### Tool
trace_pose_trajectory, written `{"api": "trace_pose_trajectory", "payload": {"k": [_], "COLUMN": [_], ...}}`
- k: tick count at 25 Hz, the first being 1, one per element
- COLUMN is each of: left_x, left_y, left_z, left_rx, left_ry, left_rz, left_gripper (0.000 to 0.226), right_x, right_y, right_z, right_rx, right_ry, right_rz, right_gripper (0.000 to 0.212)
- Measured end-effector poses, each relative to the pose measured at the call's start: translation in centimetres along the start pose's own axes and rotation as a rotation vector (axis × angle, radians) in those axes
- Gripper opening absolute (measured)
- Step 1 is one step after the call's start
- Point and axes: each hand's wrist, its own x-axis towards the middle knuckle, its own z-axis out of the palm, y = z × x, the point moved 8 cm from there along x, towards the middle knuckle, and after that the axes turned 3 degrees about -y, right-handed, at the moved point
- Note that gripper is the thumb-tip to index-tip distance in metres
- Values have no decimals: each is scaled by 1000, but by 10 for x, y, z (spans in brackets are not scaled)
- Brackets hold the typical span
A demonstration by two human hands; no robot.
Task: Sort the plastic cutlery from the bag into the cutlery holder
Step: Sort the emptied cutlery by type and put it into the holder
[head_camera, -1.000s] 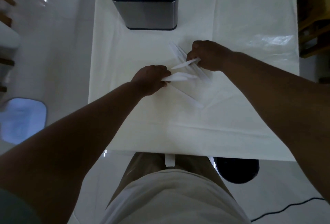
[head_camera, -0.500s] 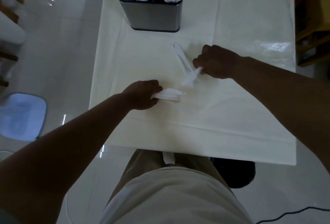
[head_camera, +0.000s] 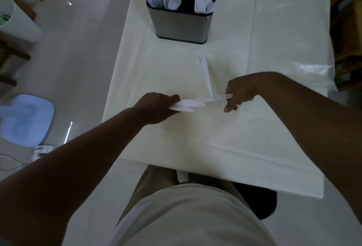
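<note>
Left hand, right hand grip plastic cutlery bundle; cutlery holder beyond.

The thin white plastic cutlery pieces between the left hand and right hand were unpatterned. Beyond both hands, the rectangular silver-grey metal cutlery holder had a black rim. The cream cloth-covered table beneath the hands was plain.

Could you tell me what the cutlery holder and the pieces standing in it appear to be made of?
The cutlery holder looks like brushed metal: grey with a soft sheen. The pieces in it look like plastic: white and thin.
</note>
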Motion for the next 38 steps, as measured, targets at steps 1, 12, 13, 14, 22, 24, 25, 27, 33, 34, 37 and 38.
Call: {"api": "trace_pose_trajectory", "payload": {"k": [1,12,13,14,22,24,25,27,33,34,37,38], "left_x": [-3,8,14,21,88,109,116,125,132,130,115,108], "left_y": [-3,-25,-24,-24,7,21,26,34,44,42,36,31], "left_z": [2,-10,-13,-14,-27,-22,-19,-15,-20,-21,-22,-24], "left_rx": [10,58,64,70,113,153,155,139,188,202,199,161], "left_ry": [8,24,-13,-51,1,-17,-28,-68,-64,-50,33,55], "left_rz": [12,18,10,-3,100,145,155,148,173,172,163,109], "left_gripper": [30,25,25,26,37,47,49,46,17,17,20,21], "right_x": [-3,18,22,26,3,-5,-8,-13,-17,-17,-14,-13], "right_y": [1,-12,-13,-13,14,25,31,38,54,54,47,43], "right_z": [1,-33,-33,-33,-29,-26,-24,-21,-11,-11,-6,-4], "right_rx": [90,386,355,366,717,784,828,930,1177,1178,1339,1404], "right_ry": [-5,709,759,780,679,710,728,740,774,780,719,690], "right_rz": [-10,157,204,218,84,70,60,33,34,32,-9,-31], "right_gripper": [37,41,44,44,29,21,14,16,10,9,19,22]}}
